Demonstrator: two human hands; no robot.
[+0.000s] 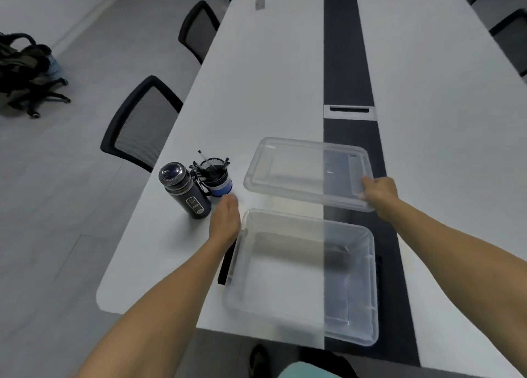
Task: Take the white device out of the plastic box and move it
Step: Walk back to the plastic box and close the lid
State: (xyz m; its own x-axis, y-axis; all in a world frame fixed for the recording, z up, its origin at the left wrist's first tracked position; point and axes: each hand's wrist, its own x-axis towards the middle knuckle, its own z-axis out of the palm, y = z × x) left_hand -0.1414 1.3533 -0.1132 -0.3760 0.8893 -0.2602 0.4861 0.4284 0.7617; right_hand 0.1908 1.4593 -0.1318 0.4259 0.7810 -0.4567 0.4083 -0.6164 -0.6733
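A clear plastic box [370, 306] stands open at the near edge of the white table [285, 78]. Its clear lid [285, 166] lies just beyond it. My right hand [380, 192] pinches the lid's near right corner. My left hand [225, 221] has straight fingers and lies flat beside the box's far left corner, holding nothing. Inside the box I see pale and dark patches through the plastic. I cannot make out a white device there.
A dark flask [184, 189] and a mesh pen cup [216, 176] stand left of the lid, close to my left hand. A black strip [348, 64] with a cable slot runs down the table's middle. Black chairs [139, 124] line the left edge.
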